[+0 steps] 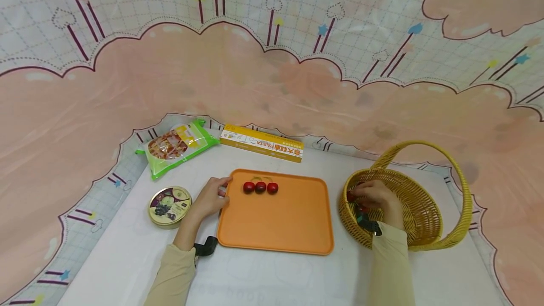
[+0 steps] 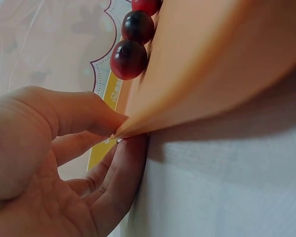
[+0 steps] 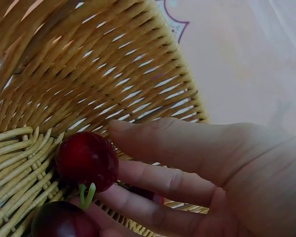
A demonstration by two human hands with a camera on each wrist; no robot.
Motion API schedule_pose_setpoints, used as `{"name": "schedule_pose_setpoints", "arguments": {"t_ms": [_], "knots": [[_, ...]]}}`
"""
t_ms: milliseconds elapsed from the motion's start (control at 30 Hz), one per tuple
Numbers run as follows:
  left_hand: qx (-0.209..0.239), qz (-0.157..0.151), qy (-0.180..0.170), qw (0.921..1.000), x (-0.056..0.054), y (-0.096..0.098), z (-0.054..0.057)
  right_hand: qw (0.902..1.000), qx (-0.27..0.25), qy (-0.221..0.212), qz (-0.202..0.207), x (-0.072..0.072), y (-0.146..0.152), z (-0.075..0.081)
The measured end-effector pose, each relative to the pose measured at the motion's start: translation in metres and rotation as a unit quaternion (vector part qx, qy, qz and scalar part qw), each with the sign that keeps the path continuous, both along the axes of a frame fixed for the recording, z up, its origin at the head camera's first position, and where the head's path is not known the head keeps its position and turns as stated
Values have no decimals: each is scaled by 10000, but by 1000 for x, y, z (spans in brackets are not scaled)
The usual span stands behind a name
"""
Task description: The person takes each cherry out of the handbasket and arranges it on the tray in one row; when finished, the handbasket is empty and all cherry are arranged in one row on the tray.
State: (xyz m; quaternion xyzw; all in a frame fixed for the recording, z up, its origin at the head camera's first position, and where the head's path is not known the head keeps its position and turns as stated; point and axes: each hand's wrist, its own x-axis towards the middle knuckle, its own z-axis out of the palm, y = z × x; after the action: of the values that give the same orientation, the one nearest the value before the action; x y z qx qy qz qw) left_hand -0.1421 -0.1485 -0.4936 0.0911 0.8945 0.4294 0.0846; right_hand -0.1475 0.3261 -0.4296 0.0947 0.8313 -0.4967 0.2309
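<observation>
An orange tray [image 1: 276, 221] lies on the white table. My left hand [image 1: 208, 199] pinches its left edge, thumb [image 2: 96, 111] on top and fingers [image 2: 126, 168] beneath. Along the tray's far side, three dark red cherries [image 1: 260, 187] sit in a row with their stems pointing away. My right hand [image 1: 379, 196] reaches inside a wicker basket [image 1: 418, 197]. In the right wrist view, its thumb and extended fingers surround a cherry [image 3: 86, 160] with a green stem, fingertips right at its side. Another dark cherry [image 3: 64, 222] lies just below, and more red shows behind the fingers.
A round tin [image 1: 170, 206] with fruit on its lid stands left of the left forearm. Behind it lies a green food bag [image 1: 178, 148], and a yellow pasta box [image 1: 261, 143] lies behind the tray. The basket's tall handle [image 1: 465, 197] arches on the right.
</observation>
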Motion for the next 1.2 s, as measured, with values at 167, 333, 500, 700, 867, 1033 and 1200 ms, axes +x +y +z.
{"name": "schedule_pose_setpoints", "arguments": {"t_ms": [167,333,500,700,867,1033,1200], "knots": [[-5,6,8,10000,0,0,1,9997,236,-83,57,-2,-3,-1],[-40,19,-81,10000,1,1,1,9994,275,-92,206,-1,-4,0],[-41,64,-130,9999,1,1,1,9992,269,129,257,3,-2,5],[-54,76,-118,9999,1,0,2,9987,30,502,-110,9,3,20],[-43,84,-121,9999,1,-1,2,9950,-577,629,-517,9,3,35],[-25,54,-83,9999,1,0,1,9888,-1204,758,-448,8,1,43],[-28,71,-124,9999,2,1,1,9836,-1537,688,-644,6,-10,44]]}}
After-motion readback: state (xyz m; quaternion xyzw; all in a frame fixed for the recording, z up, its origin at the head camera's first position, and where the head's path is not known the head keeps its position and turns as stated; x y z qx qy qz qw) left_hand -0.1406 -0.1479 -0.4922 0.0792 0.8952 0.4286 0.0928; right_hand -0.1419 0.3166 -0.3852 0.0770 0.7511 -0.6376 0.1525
